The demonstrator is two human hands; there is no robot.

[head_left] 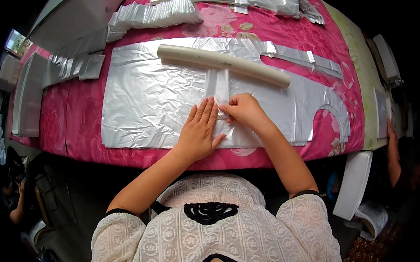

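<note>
A stack of silvery-white plastic bags with cut-out handles [142,101] lies spread before me. On it rests a narrow folded plastic bag [222,85], its far end by a long pale tube [223,64] that lies slantwise across the stack. My left hand [198,131] is flat on the plastic, fingers stretched out together and the tips at the folded bag's left edge. Close beside it, my right hand [244,110] is curled, with thumb and forefinger pinching the near part of the folded bag. The exact grip is partly hidden by the fingers.
A row of folded bags [154,17] stands at the back left, with more folded pieces [73,67] beside a white box [30,97]. Further plastic bags [265,0] lie at the far edge. A pink flowered cloth [81,123] covers the table. Another person's arm [393,154] shows at right.
</note>
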